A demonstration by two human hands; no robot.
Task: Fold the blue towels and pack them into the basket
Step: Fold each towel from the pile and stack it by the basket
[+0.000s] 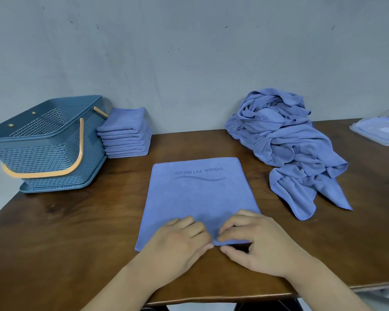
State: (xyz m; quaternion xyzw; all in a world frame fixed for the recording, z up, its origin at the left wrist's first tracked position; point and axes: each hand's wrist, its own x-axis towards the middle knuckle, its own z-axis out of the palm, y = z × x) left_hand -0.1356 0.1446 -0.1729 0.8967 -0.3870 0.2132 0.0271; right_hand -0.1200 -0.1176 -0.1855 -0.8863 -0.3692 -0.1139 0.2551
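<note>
Legible marking, item one: "YOGA FITNESS" in darker tone-on-tone capitals on the flat towel spread on the table. It sits near the towel's far edge, upside down from the person's side, next to a wave-shaped stroke. Item two: a partial "YOG" on a fold of the crumpled towel heap.

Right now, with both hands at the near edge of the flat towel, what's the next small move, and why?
Probably lift the near edge and fold it away onto the far edge by the YOGA FITNESS print. The flat towel lies spread open, the left hand and right hand meet at its near edge, the right pinching it, and the folded stack holds much smaller pieces.
</note>
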